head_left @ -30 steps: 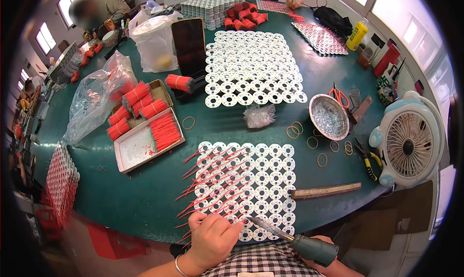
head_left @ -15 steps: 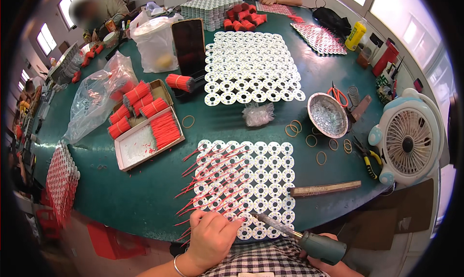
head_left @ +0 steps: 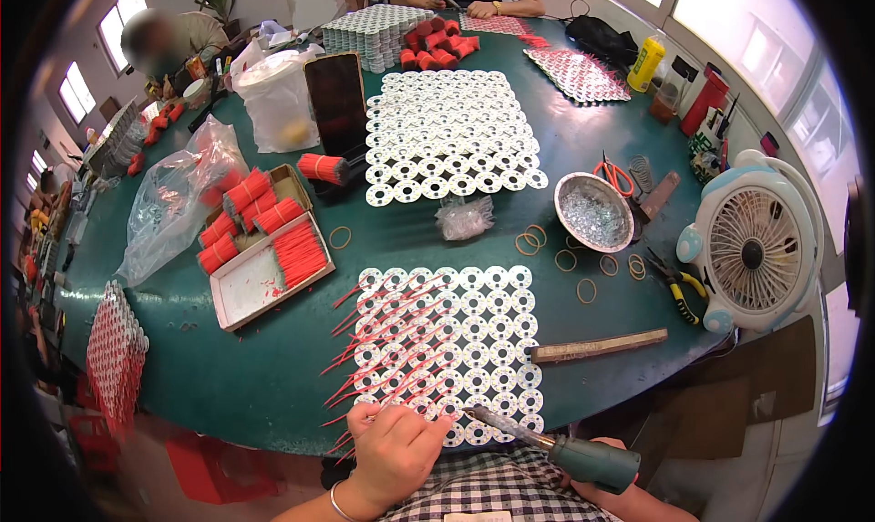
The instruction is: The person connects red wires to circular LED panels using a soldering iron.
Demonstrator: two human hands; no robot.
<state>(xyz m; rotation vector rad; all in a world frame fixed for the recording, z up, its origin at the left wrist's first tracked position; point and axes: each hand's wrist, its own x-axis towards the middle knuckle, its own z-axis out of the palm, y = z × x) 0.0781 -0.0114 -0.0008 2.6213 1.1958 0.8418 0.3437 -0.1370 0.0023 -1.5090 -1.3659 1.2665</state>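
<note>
Glossy green bench before you bears the flat panel of white ring-shaped boards, likely light and stiff; hold its right edge. Thin red wires look soft. Your right hand grips the green-handled soldering iron, fingers partly hidden; whether your curled left hand pinches wire, I cannot tell.

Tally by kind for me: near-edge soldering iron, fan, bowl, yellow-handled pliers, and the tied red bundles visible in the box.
Soldering iron: 1
Fan: 1
Bowl: 1
Yellow-handled pliers: 1
Tied red bundles visible in the box: 5
Total: 9
</note>
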